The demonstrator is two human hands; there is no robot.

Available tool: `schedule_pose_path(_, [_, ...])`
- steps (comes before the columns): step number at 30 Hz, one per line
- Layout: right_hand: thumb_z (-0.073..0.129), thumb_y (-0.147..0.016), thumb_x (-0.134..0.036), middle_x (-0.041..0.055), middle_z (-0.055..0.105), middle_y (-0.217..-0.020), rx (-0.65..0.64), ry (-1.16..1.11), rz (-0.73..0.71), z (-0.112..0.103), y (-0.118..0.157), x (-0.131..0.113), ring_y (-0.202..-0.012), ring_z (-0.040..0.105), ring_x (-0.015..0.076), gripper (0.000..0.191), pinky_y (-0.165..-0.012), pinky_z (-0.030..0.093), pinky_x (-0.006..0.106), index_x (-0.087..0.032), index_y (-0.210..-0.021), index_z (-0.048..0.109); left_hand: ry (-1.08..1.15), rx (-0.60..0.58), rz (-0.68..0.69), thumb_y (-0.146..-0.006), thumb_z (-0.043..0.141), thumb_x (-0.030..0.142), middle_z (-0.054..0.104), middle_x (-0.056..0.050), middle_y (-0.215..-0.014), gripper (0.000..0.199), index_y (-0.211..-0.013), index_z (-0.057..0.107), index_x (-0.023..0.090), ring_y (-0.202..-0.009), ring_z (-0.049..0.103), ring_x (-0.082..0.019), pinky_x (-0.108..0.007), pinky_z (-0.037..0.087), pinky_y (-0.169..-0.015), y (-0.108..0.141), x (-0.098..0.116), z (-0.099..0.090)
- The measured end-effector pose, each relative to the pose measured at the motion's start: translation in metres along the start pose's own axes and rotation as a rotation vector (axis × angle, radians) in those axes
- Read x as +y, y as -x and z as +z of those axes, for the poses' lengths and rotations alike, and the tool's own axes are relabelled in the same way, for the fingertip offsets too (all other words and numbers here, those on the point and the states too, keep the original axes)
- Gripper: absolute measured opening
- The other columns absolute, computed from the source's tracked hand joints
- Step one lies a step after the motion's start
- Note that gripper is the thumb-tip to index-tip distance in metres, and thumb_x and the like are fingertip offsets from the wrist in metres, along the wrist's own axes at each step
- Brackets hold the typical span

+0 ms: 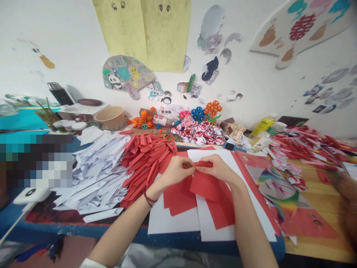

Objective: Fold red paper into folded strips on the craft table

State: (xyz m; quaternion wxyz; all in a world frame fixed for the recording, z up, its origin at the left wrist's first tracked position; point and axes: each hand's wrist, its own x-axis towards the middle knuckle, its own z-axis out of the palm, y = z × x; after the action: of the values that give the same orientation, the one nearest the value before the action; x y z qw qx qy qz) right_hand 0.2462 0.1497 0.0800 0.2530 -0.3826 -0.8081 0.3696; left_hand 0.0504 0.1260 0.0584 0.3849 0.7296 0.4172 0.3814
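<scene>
Between my two hands is a piece of red paper (204, 186), its top edge folded over and its lower part hanging free. My left hand (181, 169) pinches the left end of the fold with thumb and forefinger. Closed on the right part of that fold is my right hand (216, 169), its thumb pressed on the paper. Below lie loose red sheets (221, 210) on top of white paper sheets (174, 223). Just left of my left hand rises a heap of folded red paper strips (145, 163), beside a larger pile of folded white strips (95, 175).
Paper flowers (200, 132) and a beige bowl (110, 117) line the wall. A white power strip (33, 190) lies at the left. To the right are a plastic-wrapped red packet (306, 223), scattered red strips (301, 143) and another person's hand (348, 190).
</scene>
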Motion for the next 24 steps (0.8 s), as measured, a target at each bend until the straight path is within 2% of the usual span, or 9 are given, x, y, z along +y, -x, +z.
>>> schedule_pose_path(8, [0.062,-0.080,-0.044,-0.0003,0.060,-0.066,0.007,-0.007,0.002,-0.0031,0.0009,0.0012,-0.064,0.049,0.0145,0.031,-0.059,0.035,0.025,-0.015,-0.071,0.067,0.103,-0.051,-0.014,-0.080,0.060,0.027,0.072,-0.006,-0.075,0.019,-0.081,0.071,0.012,-0.068,0.064,-0.014,-0.021,0.048,-0.065,-0.0011,-0.0023,-0.0026])
schedule_pose_path(24, [0.063,-0.079,-0.046,-0.0011,0.056,-0.063,0.001,-0.028,0.015,-0.0011,0.0005,-0.0002,-0.062,0.047,0.0133,0.034,-0.057,0.034,0.025,-0.015,-0.066,0.063,0.032,-0.009,-0.012,-0.077,0.060,0.024,0.069,-0.004,-0.069,0.015,-0.076,0.071,0.012,-0.062,0.059,-0.012,-0.019,0.044,-0.058,0.0000,0.0017,-0.0017])
